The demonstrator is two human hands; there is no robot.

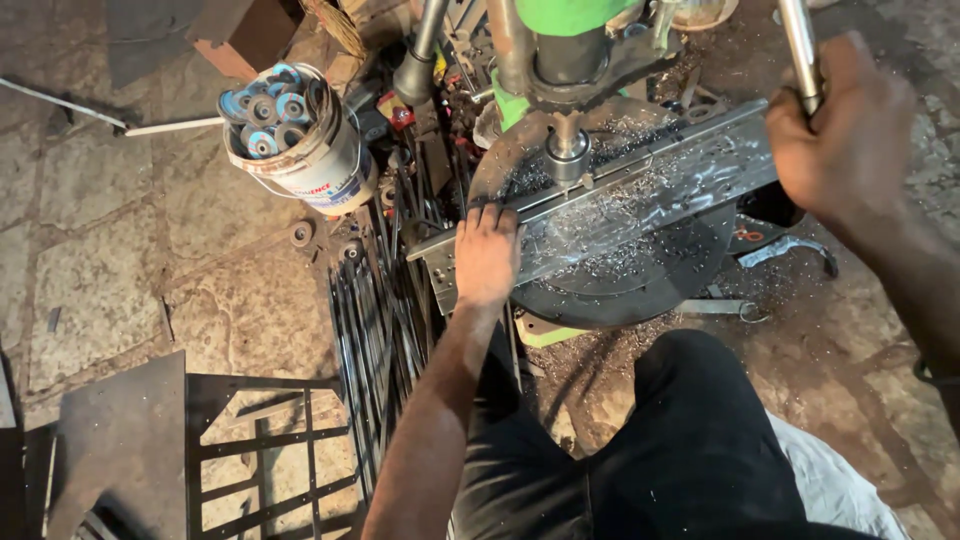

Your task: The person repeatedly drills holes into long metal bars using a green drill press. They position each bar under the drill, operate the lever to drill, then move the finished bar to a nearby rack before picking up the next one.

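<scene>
Head view, looking down: left hand [486, 256] lies palm-down on the near end of a long flat grey steel plate [640, 185], fingers [489, 217] spread flat and pressing, not wrapped round anything. The plate rests on the round dark metal drill-press surface [640, 280] with its long axis running from lower left, under the left hand, up to the right edge of the round surface; it is strewn with bright metal shavings. The silver drill chuck [567, 150] of the green drill press sits directly over the plate's far edge, just beyond and to the right of the left fingers, near but apart from them. Right hand [840, 130] is up high at the right, fingers closed tight round the shiny steel feed lever [803, 50], well apart from the plate's middle. So left hand is the nearer one to the plate; right is on the lever only. To the left, on the stone floor, a white plastic bucket [300, 140] of blue-and-grey discs, and a bundle of thin dark steel rods [375, 330] beside the person's dark-trousered knee [700, 400].
</scene>
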